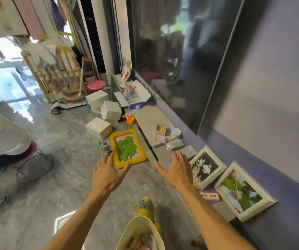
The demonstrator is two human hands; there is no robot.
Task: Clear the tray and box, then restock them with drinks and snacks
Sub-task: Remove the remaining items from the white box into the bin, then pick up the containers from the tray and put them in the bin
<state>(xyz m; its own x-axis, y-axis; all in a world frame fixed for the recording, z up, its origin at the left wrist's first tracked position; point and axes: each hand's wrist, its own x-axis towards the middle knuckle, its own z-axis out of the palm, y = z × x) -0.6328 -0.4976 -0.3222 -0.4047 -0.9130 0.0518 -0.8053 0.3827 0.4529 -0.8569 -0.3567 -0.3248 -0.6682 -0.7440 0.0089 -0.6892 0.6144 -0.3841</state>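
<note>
Low in the frame both hands reach forward, fingers spread, holding nothing: the left hand (107,175) just short of the yellow tray (113,139), the right hand (179,170) over the ledge (150,120). The tray sits mid-frame on the floor and holds a green heap (128,147), perhaps play sand. Clearing looks not yet begun; next, grip the tray's rim.

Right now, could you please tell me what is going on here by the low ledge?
A person is reaching forward with both hands open and holding nothing. The left hand is at the near corner of a yellow tray on the floor, which holds a heap of green material. The right hand hovers over the edge of the low ledge beside it. The tray has not been cleared yet. A small box and a pink packet sit farther along the ledge.
</note>
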